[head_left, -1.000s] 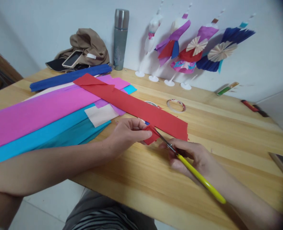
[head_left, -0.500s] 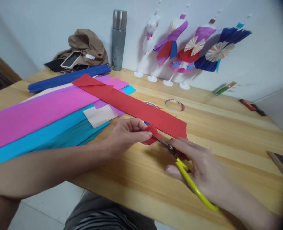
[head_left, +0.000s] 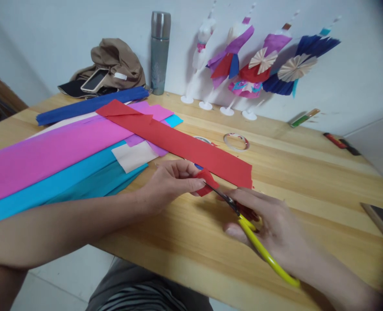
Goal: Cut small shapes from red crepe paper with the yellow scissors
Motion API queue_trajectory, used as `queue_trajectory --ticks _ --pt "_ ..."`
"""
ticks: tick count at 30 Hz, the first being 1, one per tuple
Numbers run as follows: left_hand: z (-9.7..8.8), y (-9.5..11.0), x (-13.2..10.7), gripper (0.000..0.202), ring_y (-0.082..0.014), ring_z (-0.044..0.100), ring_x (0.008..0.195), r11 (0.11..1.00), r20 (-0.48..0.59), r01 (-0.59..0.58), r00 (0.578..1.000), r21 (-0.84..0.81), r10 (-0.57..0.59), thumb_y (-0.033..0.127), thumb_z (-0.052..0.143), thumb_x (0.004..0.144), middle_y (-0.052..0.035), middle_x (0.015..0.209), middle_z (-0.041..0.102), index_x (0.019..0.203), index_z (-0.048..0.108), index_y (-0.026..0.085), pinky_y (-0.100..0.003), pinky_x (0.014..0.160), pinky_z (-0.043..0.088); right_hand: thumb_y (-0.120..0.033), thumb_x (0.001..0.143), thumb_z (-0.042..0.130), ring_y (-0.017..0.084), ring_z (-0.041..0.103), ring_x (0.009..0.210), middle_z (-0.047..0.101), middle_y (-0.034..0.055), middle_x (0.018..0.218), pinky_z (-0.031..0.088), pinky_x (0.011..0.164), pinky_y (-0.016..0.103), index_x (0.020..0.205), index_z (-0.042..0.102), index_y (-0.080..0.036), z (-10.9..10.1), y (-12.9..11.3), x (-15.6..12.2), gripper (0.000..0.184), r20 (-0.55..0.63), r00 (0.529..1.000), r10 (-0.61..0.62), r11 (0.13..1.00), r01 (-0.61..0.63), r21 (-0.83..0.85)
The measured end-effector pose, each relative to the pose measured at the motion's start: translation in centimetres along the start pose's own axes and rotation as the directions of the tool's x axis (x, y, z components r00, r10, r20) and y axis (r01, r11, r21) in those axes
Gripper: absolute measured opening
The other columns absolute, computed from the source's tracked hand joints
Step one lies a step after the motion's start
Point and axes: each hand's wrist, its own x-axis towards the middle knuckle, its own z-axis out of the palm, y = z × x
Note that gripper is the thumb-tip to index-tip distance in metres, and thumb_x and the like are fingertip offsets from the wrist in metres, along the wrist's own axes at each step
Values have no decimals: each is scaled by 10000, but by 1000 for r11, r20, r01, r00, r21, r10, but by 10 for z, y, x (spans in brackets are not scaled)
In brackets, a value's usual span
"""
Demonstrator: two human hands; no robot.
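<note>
Between the thumb and fingers of my left hand (head_left: 178, 177) a small piece of red crepe paper (head_left: 207, 183) is pinched. My right hand (head_left: 269, 224) is closed around yellow-handled scissors (head_left: 253, 239), whose dark blades point left and lie against the red piece. The two blades look nearly together at the paper. Something dark red shows partly under my right fingers; I cannot make out what it is. Just beyond both hands, a long folded strip of red crepe paper (head_left: 191, 149) lies slanting across the table.
Pink (head_left: 62, 142), light blue (head_left: 81, 177) and dark blue (head_left: 94, 106) crepe paper lies at left. A tape roll (head_left: 236, 142) sits mid-table. Behind stand a flask (head_left: 160, 56), a brown cloth (head_left: 120, 60) with a phone (head_left: 95, 80), and several dressed figures on stands (head_left: 227, 111).
The scissors' handle has shifted very slightly down and right. The red piece stays in my left fingers, and the rest looks much the same apart from a slight camera shift.
</note>
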Motion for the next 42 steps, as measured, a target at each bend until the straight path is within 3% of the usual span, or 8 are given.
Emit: queue_trajectory --ticks 7,13,23,42 --pt "-1 -1 1 147 -129 650 666 1000 -11 18 1000 0 -18 240 778 689 -56 696 722 705 702 115 -256 675 515 -493 914 608 134 427 552 513 -20 660 353 491 247 901 653 -194 -2 -1 2 303 56 997 62 985 -70 160" --pt "-1 -2 2 147 -126 646 656 1000 -24 15 1000 -3 -15 239 781 681 -52 698 718 698 698 119 -257 663 514 -471 895 644 140 468 556 591 -1 684 381 506 251 1062 702 -190 -1 -4 3 331 40 997 62 981 -68 179" --pt "0 1 0 149 -130 644 663 1000 -11 25 1000 13 -25 251 767 692 -65 703 726 701 712 112 -255 669 504 -463 918 608 130 398 549 462 -34 636 336 479 242 936 682 -183 2 -2 2 290 67 994 81 972 -94 215" --pt "0 0 1 162 -135 649 664 999 -20 44 999 3 -44 258 773 678 -63 692 716 702 710 111 -251 659 507 -478 917 624 118 302 514 415 -41 605 269 454 262 843 646 -191 6 1 -1 298 19 998 66 978 -68 199"
